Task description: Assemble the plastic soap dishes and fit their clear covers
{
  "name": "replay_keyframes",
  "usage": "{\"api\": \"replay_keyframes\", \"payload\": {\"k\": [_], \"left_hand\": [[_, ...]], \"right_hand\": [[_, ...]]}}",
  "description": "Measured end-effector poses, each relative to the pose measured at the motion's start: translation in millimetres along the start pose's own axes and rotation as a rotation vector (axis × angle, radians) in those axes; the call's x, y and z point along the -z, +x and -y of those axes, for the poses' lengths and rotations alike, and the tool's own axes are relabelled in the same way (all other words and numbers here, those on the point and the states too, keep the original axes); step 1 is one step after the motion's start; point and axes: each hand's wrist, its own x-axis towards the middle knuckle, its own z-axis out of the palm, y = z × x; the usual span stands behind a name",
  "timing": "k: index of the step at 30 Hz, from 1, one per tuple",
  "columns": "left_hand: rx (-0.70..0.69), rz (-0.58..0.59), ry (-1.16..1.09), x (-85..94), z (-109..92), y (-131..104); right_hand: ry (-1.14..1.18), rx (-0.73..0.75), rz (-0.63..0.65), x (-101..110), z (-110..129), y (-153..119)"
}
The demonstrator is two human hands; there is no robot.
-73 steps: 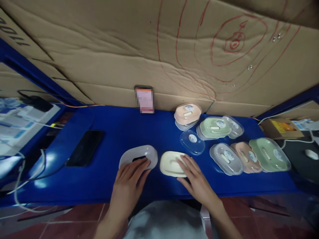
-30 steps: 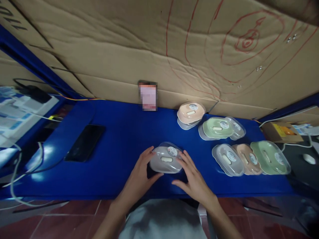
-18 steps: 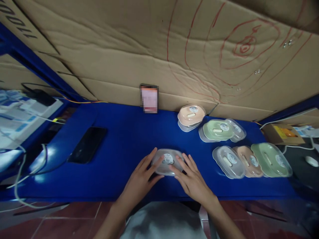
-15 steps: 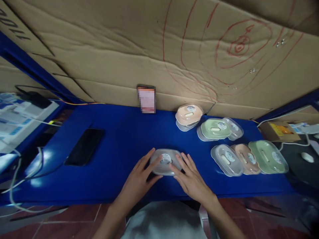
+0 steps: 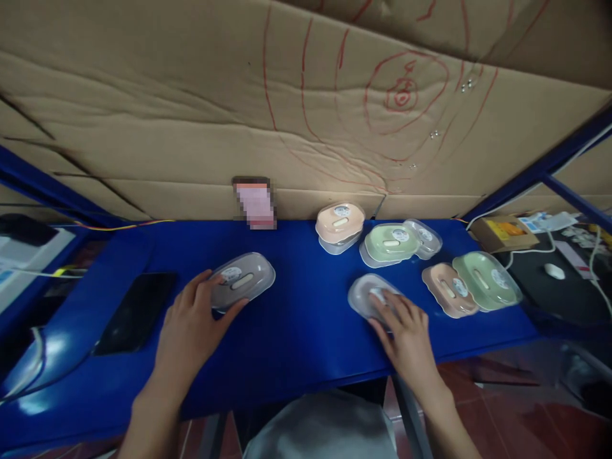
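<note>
My left hand (image 5: 191,319) grips the left end of a grey soap box (image 5: 255,271), thumb along its near side and fingers over the top. This oval plastic box has a clear lid, a round sticker and a cream strip. Over a second grey soap box (image 5: 362,294), right of the middle, my right hand (image 5: 404,322) is curled, its fingers on the lid and hiding part of the sticker. Both boxes are at the blue table (image 5: 301,338). Just right of my right hand lie a pinkish-brown soap box (image 5: 442,287) and a green one (image 5: 485,277).
At the back stand a peach soap box (image 5: 332,217) on a grey one, a green box (image 5: 382,245) overlapping grey ones, and a pixelated upright card or screen (image 5: 255,204). A black phone (image 5: 136,312) with a cable lies left. A cardboard wall (image 5: 191,115) closes the back.
Both hands were together on one grey box in the middle. Now the left hand is further left with a grey box, and the right is on another that has left the right-hand row. The view has shifted.
</note>
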Motion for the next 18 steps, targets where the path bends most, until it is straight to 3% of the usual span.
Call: {"api": "replay_keyframes", "payload": {"k": [4,7,9,12,15,18], "left_hand": [[0.076,0.046,-0.073,-7.4,11.9,15.8],[0.132,0.058,-0.099,-10.2,15.0,22.8],[0.109,-0.036,-0.072,-8.4,7.8,21.9],[-0.053,-0.145,-0.032,-5.0,-11.9,13.1],[-0.214,-0.063,0.028,-6.3,-27.8,3.6],[-0.267,0.015,0.068,-9.5,-33.2,0.7]], "right_hand": [[0.152,0.269,0.079,-3.5,28.0,41.9],[0.188,0.273,0.056,-13.5,28.3,72.4],[0.183,0.238,0.012,-18.8,25.3,82.9],[0.154,0.189,-0.054,-21.2,26.4,79.4],[0.182,0.254,0.025,-20.1,34.2,64.0],[0.196,0.314,0.113,-18.4,39.6,56.2]]}}
